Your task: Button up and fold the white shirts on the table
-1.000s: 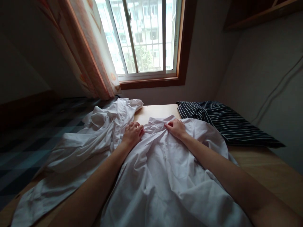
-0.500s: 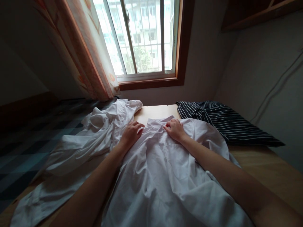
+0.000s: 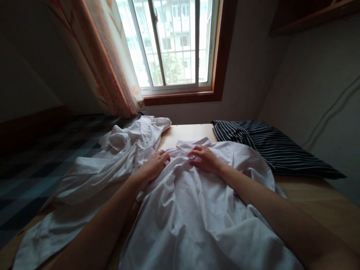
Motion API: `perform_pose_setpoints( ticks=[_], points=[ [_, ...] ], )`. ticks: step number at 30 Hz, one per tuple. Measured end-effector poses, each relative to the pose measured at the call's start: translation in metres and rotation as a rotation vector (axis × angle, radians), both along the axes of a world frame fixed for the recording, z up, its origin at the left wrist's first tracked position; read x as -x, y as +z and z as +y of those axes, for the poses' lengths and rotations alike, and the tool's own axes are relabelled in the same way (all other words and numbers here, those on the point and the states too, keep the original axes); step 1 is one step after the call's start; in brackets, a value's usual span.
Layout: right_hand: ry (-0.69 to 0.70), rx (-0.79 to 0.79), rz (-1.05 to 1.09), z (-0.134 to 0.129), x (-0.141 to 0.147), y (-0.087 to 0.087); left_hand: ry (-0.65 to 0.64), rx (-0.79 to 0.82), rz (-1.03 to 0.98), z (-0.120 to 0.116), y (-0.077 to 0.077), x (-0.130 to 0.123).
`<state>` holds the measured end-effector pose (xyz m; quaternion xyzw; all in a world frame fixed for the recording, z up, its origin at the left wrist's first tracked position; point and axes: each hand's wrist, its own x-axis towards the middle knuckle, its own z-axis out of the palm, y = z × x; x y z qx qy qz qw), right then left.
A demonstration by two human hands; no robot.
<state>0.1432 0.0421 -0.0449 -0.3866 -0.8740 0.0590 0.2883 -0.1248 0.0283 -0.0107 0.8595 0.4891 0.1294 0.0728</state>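
A white shirt lies spread in front of me, creased lengthwise, its collar at the far end. My left hand rests on the shirt's left shoulder, fingers curled on the cloth; its thumb is mostly hidden. On the other side, my right hand reaches over the upper front just below the collar. Its thumb and fingers are apart, with the fingertips touching the fabric.
A second white garment lies crumpled to the left, beside a dark checked cloth. Dark striped fabric sits at the right on the wooden surface. A curtain hangs beside the window behind.
Both hands have come slightly down from the collar toward me. My right hand has moved a little left, its fingers spreading from the thumb. The view has shifted slightly.
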Motion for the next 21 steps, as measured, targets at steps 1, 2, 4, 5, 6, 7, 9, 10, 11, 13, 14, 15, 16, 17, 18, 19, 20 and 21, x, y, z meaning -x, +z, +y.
perform_pose_setpoints(
  ticks=[1,2,4,5,6,7,9,10,11,13,14,15,16,17,18,19,20,21],
  points=[
    [0.011,-0.023,-0.010,-0.001,0.002,0.001,-0.008,0.017,0.004,-0.001,0.001,0.000],
    [0.024,-0.052,-0.019,-0.002,0.004,0.003,-0.010,0.031,0.003,-0.001,0.002,-0.001],
    [0.054,-0.098,-0.038,-0.006,0.009,0.007,-0.013,0.050,-0.001,-0.002,0.003,-0.002],
    [0.073,-0.105,-0.052,-0.008,0.011,0.009,-0.019,0.053,0.000,-0.002,0.003,-0.002],
    [0.089,-0.099,-0.067,-0.011,0.013,0.011,-0.029,0.051,0.002,-0.002,0.004,-0.002],
    [0.100,-0.080,-0.078,-0.012,0.013,0.012,-0.041,0.045,0.008,-0.002,0.004,-0.002],
    [0.112,-0.025,-0.068,-0.014,0.012,0.012,-0.067,0.026,0.022,-0.001,0.005,-0.001],
    [0.120,0.001,-0.043,-0.015,0.011,0.011,-0.076,0.016,0.027,0.000,0.005,0.000],
    [0.134,0.022,-0.007,-0.014,0.010,0.010,-0.086,0.008,0.033,0.001,0.005,0.002],
    [0.169,0.061,0.067,-0.014,0.007,0.008,-0.108,-0.010,0.045,0.003,0.004,0.005],
    [0.180,0.086,0.097,-0.013,0.005,0.007,-0.118,-0.018,0.052,0.004,0.003,0.007],
    [0.183,0.117,0.123,-0.013,0.004,0.007,-0.125,-0.027,0.057,0.005,0.002,0.009],
    [0.181,0.154,0.143,-0.013,0.003,0.007,-0.126,-0.032,0.059,0.006,0.002,0.010],
    [0.175,0.190,0.158,-0.013,0.002,0.007,-0.121,-0.034,0.057,0.007,0.001,0.012],
    [0.169,0.218,0.165,-0.013,0.001,0.009,-0.111,-0.035,0.052,0.008,0.000,0.013],
    [0.160,0.233,0.163,-0.014,0.000,0.010,-0.102,-0.031,0.045,0.009,0.000,0.013],
    [0.147,0.231,0.151,-0.014,-0.002,0.012,-0.098,-0.022,0.039,0.009,0.000,0.014],
    [0.136,0.217,0.129,-0.014,-0.003,0.013,-0.102,-0.010,0.037,0.009,0.001,0.014]
  ],
)
